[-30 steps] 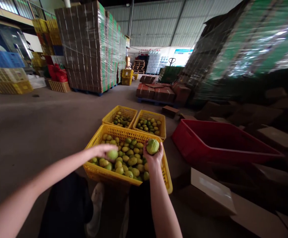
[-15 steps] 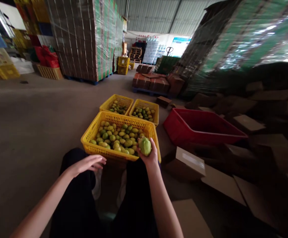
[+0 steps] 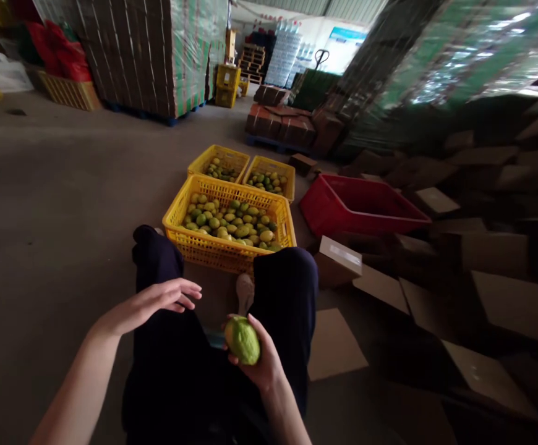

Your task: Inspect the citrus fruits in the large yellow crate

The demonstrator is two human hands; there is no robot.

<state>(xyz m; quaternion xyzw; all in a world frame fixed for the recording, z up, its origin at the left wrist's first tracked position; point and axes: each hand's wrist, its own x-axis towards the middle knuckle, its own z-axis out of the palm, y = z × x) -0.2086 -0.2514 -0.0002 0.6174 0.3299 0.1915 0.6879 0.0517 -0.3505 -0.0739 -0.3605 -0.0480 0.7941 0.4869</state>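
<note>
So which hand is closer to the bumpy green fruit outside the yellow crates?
The right hand: it holds the green fruit, touching it. The left hand is open and apart from it, off to its left.

Loose, dark navy trousers [image 3: 290, 290] show below the left hand [image 3: 155, 303]. A pale shoe [image 3: 245, 290] shows beyond the right hand [image 3: 266, 360]. Both forearms [image 3: 83, 377] are bare.

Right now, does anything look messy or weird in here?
Yes: the cardboard boxes on the right lie jumbled at odd angles instead of stacked, and a flat piece of cardboard lies beside the right leg. I see no fruit spilled around the nearest yellow crate.
</note>
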